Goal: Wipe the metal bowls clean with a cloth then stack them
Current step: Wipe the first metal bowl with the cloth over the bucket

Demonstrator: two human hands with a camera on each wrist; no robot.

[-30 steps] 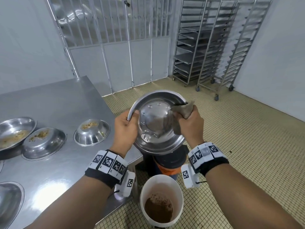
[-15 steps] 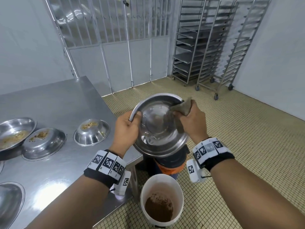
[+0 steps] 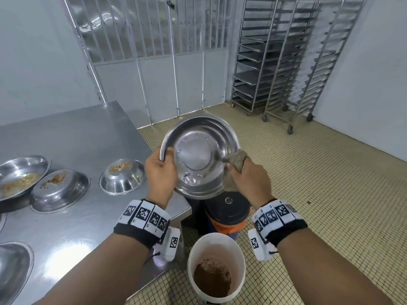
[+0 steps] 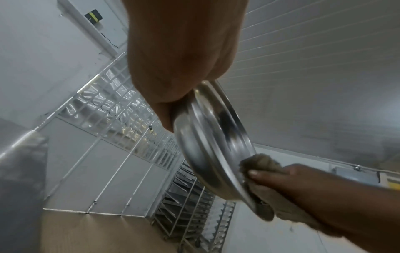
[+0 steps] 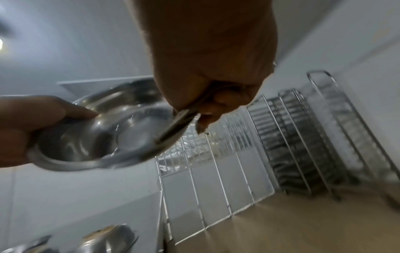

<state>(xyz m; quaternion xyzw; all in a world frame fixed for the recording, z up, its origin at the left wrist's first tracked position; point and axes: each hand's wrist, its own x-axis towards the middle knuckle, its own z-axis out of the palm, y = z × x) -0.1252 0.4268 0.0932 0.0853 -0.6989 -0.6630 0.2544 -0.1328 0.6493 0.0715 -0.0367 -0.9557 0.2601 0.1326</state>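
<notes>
I hold a shiny metal bowl [image 3: 199,155] in the air off the table's corner, tilted with its inside facing me. My left hand [image 3: 164,166] grips its left rim, thumb inside and fingers behind. My right hand [image 3: 239,172] pinches a beige cloth [image 3: 236,160] over the bowl's right rim. The left wrist view shows the bowl [image 4: 207,145] edge-on with the cloth [image 4: 259,164] wrapped over its rim. The right wrist view shows the bowl's wet-looking inside [image 5: 103,137]. Three bowls [image 3: 123,177] [image 3: 59,190] [image 3: 19,175] with food residue lie on the steel table [image 3: 77,133].
A white bucket [image 3: 217,267] with brown waste stands on the tiled floor below my hands, next to a black-lidded orange container [image 3: 228,212]. Another bowl [image 3: 13,267] lies at the table's near left. Wheeled tray racks [image 3: 275,62] and a metal gate line the back.
My right hand has slid the cloth from the bowl's upper right down along the rim to its right side. The bowl has turned more towards me in the left hand's grip.
</notes>
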